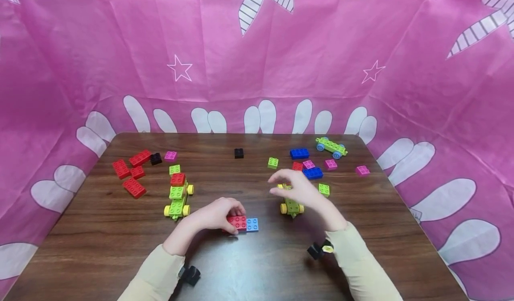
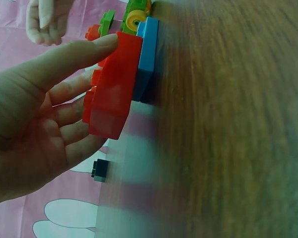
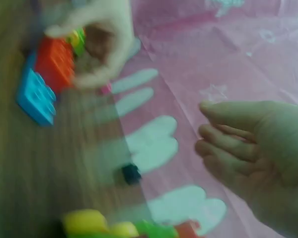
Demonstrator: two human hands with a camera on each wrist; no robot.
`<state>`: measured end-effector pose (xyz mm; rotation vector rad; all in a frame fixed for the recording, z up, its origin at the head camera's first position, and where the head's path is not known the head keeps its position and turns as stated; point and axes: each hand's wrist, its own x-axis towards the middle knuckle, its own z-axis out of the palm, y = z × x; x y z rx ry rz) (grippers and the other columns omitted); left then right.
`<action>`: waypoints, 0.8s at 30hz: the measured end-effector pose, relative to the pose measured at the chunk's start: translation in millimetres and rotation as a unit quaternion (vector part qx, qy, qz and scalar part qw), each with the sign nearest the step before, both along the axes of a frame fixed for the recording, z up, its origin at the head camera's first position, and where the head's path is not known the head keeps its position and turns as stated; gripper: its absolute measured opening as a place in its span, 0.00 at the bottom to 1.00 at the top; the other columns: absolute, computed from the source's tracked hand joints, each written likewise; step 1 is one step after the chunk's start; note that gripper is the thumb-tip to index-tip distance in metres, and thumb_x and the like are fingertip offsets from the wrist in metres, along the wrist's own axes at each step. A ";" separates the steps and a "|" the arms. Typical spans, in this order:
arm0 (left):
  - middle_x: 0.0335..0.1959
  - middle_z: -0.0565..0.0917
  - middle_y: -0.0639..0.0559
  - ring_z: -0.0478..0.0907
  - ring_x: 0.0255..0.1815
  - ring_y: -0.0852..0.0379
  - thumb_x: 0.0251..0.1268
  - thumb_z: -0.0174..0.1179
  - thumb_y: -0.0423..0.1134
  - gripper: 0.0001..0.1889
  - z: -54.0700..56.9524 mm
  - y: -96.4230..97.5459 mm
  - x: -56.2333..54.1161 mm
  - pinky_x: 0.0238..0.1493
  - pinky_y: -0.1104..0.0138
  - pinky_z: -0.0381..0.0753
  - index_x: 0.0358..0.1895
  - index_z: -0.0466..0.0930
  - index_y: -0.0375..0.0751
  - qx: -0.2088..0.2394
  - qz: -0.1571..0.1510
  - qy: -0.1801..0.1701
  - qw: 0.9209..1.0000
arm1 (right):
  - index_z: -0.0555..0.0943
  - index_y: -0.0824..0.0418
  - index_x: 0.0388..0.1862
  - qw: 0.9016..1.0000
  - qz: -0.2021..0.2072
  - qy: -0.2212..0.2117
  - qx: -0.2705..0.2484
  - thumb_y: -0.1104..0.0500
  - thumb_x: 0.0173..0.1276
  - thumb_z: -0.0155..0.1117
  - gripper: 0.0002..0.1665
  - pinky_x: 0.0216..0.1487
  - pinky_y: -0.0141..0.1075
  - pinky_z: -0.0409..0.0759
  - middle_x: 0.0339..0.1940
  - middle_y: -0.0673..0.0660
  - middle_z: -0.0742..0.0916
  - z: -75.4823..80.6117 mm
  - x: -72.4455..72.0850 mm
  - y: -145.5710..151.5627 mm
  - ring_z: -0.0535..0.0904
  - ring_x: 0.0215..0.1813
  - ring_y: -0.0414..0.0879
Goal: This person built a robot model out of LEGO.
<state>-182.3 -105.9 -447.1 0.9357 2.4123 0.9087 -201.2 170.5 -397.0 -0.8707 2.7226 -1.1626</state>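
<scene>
The counter (image 1: 100,238) is holding loose bricks (image 1: 134,187). Your left hand (image 1: 218,214) is pinching the red-on-blue pair (image 1: 240,222); your empty right hand (image 1: 299,188) is hovering.

Brown table (image 1: 100,247): loose red bricks (image 1: 134,188), black bricks (image 1: 238,153), green wheeled bases (image 1: 293,207).

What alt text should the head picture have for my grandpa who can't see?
A left hand grips a red toy brick, with a light blue brick showing at its right end, on a brown wood-grain table. A right hand partly hides a lime-green toy car with yellow wheels; loose colorful bricks lie farther back.
</scene>
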 end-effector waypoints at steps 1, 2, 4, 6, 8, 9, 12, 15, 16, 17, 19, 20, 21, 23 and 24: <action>0.39 0.83 0.55 0.78 0.42 0.59 0.47 0.76 0.38 0.21 -0.1 0.2 0.1 0.48 0.66 0.79 0.47 0.81 0.41 -0.001 0.000 0.000 1.000 | 0.83 0.60 0.48 1.000 -0.012 0.009 -0.009 0.56 0.65 0.69 0.14 0.56 0.50 0.80 0.46 0.54 0.88 3.5 -3.0 4.5 0.82 0.52 0.49; 0.39 0.83 0.55 0.78 0.42 0.59 0.47 0.76 0.37 0.21 -0.6 0.4 0.3 0.47 0.66 0.79 0.47 0.81 0.41 -0.002 -0.001 0.001 1.000 | 0.83 0.61 0.47 0.999 -0.024 0.019 -0.013 0.57 0.65 0.69 0.14 0.55 0.50 0.81 0.46 0.54 0.88 6.8 -6.1 8.9 0.82 0.52 0.49; 0.38 0.82 0.55 0.77 0.42 0.59 0.46 0.76 0.37 0.21 -1.6 0.7 0.6 0.46 0.66 0.78 0.46 0.82 0.41 -0.004 -0.002 0.005 1.000 | 0.83 0.63 0.47 0.998 -0.042 0.047 -0.024 0.60 0.65 0.68 0.13 0.53 0.51 0.81 0.45 0.58 0.88 11.8 -12.8 17.5 0.83 0.50 0.51; 0.38 0.82 0.55 0.77 0.42 0.59 0.47 0.76 0.36 0.21 -1.8 1.2 1.2 0.46 0.66 0.78 0.47 0.82 0.42 -0.007 0.001 0.002 1.000 | 0.83 0.65 0.46 0.995 -0.056 0.069 -0.034 0.62 0.65 0.68 0.12 0.51 0.52 0.81 0.44 0.60 0.88 14.3 -20.8 26.6 0.83 0.48 0.52; 0.38 0.82 0.55 0.77 0.42 0.59 0.47 0.76 0.35 0.21 -2.1 1.5 1.6 0.45 0.66 0.77 0.47 0.82 0.42 -0.009 0.004 -0.001 1.000 | 0.82 0.65 0.47 0.993 -0.069 0.086 -0.034 0.63 0.65 0.68 0.12 0.50 0.51 0.81 0.44 0.62 0.87 14.9 -30.0 35.0 0.83 0.47 0.53; 0.38 0.82 0.56 0.76 0.42 0.59 0.47 0.76 0.35 0.21 -2.1 1.7 1.9 0.45 0.66 0.77 0.47 0.82 0.42 -0.010 0.005 -0.002 1.000 | 0.82 0.66 0.47 0.993 -0.074 0.091 -0.033 0.64 0.64 0.68 0.12 0.49 0.51 0.82 0.44 0.62 0.87 14.5 -34.7 39.2 0.83 0.47 0.54; 0.38 0.82 0.56 0.76 0.41 0.59 0.47 0.76 0.34 0.20 -2.6 2.0 2.4 0.44 0.66 0.77 0.46 0.82 0.42 -0.008 0.005 -0.001 1.000 | 0.82 0.65 0.47 0.992 -0.080 0.100 -0.013 0.64 0.65 0.68 0.12 0.48 0.50 0.82 0.45 0.62 0.87 11.5 -49.0 50.8 0.83 0.48 0.56; 0.37 0.82 0.56 0.76 0.41 0.60 0.47 0.76 0.35 0.20 -3.1 2.5 2.6 0.44 0.67 0.77 0.46 0.82 0.42 -0.009 0.004 0.003 1.000 | 0.81 0.65 0.49 0.993 -0.077 0.088 0.016 0.65 0.66 0.66 0.13 0.49 0.51 0.82 0.48 0.64 0.86 7.5 -62.1 60.2 0.82 0.51 0.58; 0.37 0.82 0.56 0.76 0.41 0.60 0.47 0.76 0.35 0.20 -3.1 2.8 2.7 0.44 0.67 0.77 0.45 0.82 0.42 -0.009 0.005 0.003 1.000 | 0.80 0.65 0.50 0.994 -0.073 0.081 0.026 0.65 0.66 0.66 0.14 0.50 0.52 0.82 0.49 0.65 0.86 6.3 -66.0 62.7 0.81 0.52 0.59; 0.37 0.82 0.56 0.76 0.41 0.60 0.47 0.76 0.35 0.20 -3.1 3.0 2.6 0.44 0.67 0.77 0.45 0.82 0.42 -0.009 0.005 0.003 1.000 | 0.80 0.66 0.51 0.994 -0.069 0.072 0.036 0.66 0.65 0.66 0.15 0.51 0.53 0.81 0.50 0.66 0.85 5.6 -69.5 64.6 0.81 0.53 0.60; 0.38 0.81 0.57 0.76 0.41 0.59 0.48 0.76 0.35 0.20 -2.9 3.7 2.7 0.45 0.67 0.77 0.46 0.82 0.43 -0.010 0.006 0.000 1.000 | 0.79 0.66 0.52 0.995 -0.059 0.057 0.056 0.67 0.64 0.66 0.17 0.55 0.55 0.80 0.51 0.67 0.84 4.2 -75.7 67.5 0.80 0.55 0.60; 0.38 0.81 0.56 0.76 0.41 0.59 0.48 0.76 0.35 0.19 -3.0 3.9 2.5 0.44 0.67 0.77 0.45 0.82 0.42 -0.009 0.006 -0.001 1.000 | 0.79 0.67 0.52 0.995 -0.053 0.052 0.066 0.68 0.64 0.67 0.18 0.57 0.55 0.78 0.52 0.68 0.84 3.3 -78.6 68.7 0.79 0.56 0.61; 0.38 0.81 0.56 0.76 0.41 0.59 0.47 0.76 0.35 0.19 -2.7 4.1 2.6 0.44 0.66 0.77 0.45 0.82 0.42 -0.009 0.005 0.001 1.000 | 0.79 0.68 0.53 0.995 -0.046 0.049 0.077 0.68 0.63 0.67 0.19 0.58 0.56 0.78 0.52 0.68 0.84 2.3 -81.3 69.7 0.79 0.56 0.61; 0.38 0.81 0.56 0.76 0.41 0.58 0.48 0.76 0.35 0.19 -2.3 4.4 2.7 0.44 0.66 0.78 0.45 0.82 0.42 -0.010 0.005 0.000 1.000 | 0.78 0.69 0.53 0.993 -0.029 0.053 0.104 0.68 0.61 0.69 0.20 0.59 0.56 0.77 0.52 0.67 0.84 -0.7 -87.2 71.1 0.79 0.57 0.61; 0.38 0.81 0.56 0.76 0.41 0.58 0.48 0.76 0.35 0.20 -2.0 4.5 2.9 0.45 0.66 0.78 0.46 0.82 0.42 -0.011 0.006 0.001 1.000 | 0.78 0.69 0.53 0.991 -0.020 0.058 0.117 0.68 0.60 0.69 0.21 0.60 0.56 0.76 0.52 0.67 0.84 -2.7 -89.9 72.1 0.79 0.57 0.61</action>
